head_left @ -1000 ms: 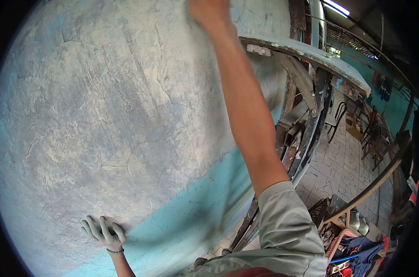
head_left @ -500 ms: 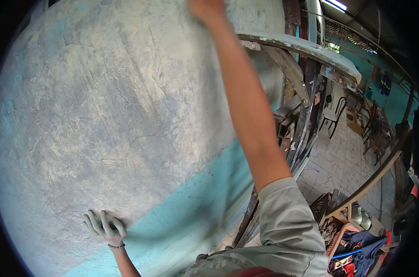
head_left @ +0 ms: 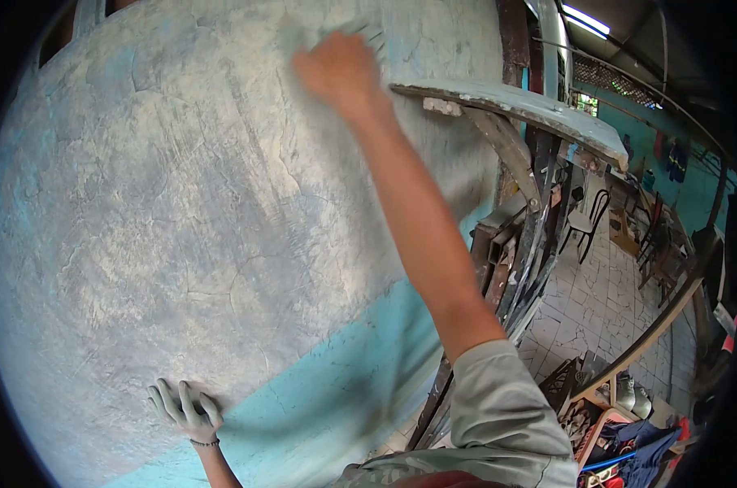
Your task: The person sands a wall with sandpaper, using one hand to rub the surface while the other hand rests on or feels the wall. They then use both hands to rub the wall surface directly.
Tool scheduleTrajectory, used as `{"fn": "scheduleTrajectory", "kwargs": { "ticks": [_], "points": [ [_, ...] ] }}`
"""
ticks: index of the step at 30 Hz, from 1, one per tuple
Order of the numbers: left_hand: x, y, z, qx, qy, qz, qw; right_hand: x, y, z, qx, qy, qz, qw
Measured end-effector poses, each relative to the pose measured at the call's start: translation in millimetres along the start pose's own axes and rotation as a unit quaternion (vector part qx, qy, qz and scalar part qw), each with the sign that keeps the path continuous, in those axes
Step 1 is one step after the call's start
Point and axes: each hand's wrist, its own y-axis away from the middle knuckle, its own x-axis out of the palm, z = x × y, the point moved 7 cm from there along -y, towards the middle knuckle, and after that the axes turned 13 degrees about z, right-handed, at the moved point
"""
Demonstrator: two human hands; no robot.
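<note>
A wall (head_left: 197, 211) with worn grey, cream and bluish patches and fine cracks fills most of the view; its lower band is turquoise. Against it, low on the left, my left hand (head_left: 186, 411) rests with fingers spread, grey with dust, a dark bracelet at the wrist. High up, my right hand (head_left: 340, 71) is closed and pressed close to the wall, blurred by motion. Greyish-green smears show past its knuckles, but what it holds is hidden.
Right of my arm a pale shelf (head_left: 531, 114) juts out on a wooden bracket (head_left: 506, 150). Beyond are a chair (head_left: 586, 224) on the tiled floor (head_left: 588, 281) and a curved wooden rail (head_left: 653, 329). A crate (head_left: 600, 427) with dark cloth (head_left: 649, 443) sits at lower right.
My right hand has come down and slightly left along the wall, now fully in view. My left hand stays in place on the wall. The view has tilted slightly upward.
</note>
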Motion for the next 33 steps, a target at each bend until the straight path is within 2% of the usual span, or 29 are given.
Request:
{"fn": "scheduleTrajectory", "kwargs": {
  "ticks": [3, 4, 8, 9, 10, 13, 15, 17, 19, 21, 23, 27, 28, 30, 33],
  "points": [
    [-1, 1, 2, -0.001, -0.003, -0.002, 1.0, -8, 9, -11, 0.028, -0.054, 0.073, 0.995],
    [-1, 2, 2, 0.001, -0.009, -0.004, 1.0, -11, -6, -27, 0.041, -0.105, 0.038, 0.993],
    [0, 5, 4, -0.008, -0.009, 0.002, 1.0, -7, -15, -30, 0.044, -0.126, 0.095, 0.986],
    [2, 5, 3, -0.01, -0.008, 0.002, 1.0, 0, -14, -23, 0.04, -0.019, -0.048, 0.998],
    [2, 4, 3, -0.008, -0.005, -0.001, 1.0, 26, -11, -21, 0.034, 0.088, -0.191, 0.977],
    [0, 4, 4, -0.006, 0.0, -0.005, 1.0, 0, 0, -31, -0.007, -0.067, 0.0, 0.998],
    [1, 4, 2, -0.007, 0.003, -0.004, 1.0, 2, -40, -61, 0.025, -0.144, 0.113, 0.983],
    [0, 8, 4, -0.008, 0.004, 0.005, 1.0, 3, -42, -62, 0.032, -0.125, 0.047, 0.991],
    [4, 7, 4, -0.008, 0.005, -0.001, 1.0, 12, -21, -33, 0.037, -0.07, -0.012, 0.997],
    [3, 4, 0, -0.008, 0.005, -0.007, 1.0, 3, 12, -3, 0.022, 0.025, -0.015, 0.999],
    [0, 1, 1, -0.002, 0.005, -0.004, 1.0, 1, -7, -32, 0.05, -0.071, 0.034, 0.996],
    [-3, 4, 2, -0.003, 0.0, 0.006, 1.0, -8, 8, -26, 0.036, -0.181, 0.177, 0.967],
    [0, 3, 2, -0.004, -0.003, 0.004, 1.0, 0, 11, -17, 0.024, -0.116, 0.109, 0.987],
    [1, 1, 0, -0.006, -0.006, -0.001, 1.0, 10, 10, -13, 0.02, -0.073, 0.033, 0.997],
    [1, 4, 2, 0.001, -0.005, 0.002, 1.0, -2, 6, -39, 0.053, -0.126, 0.077, 0.988]
  ]
}}
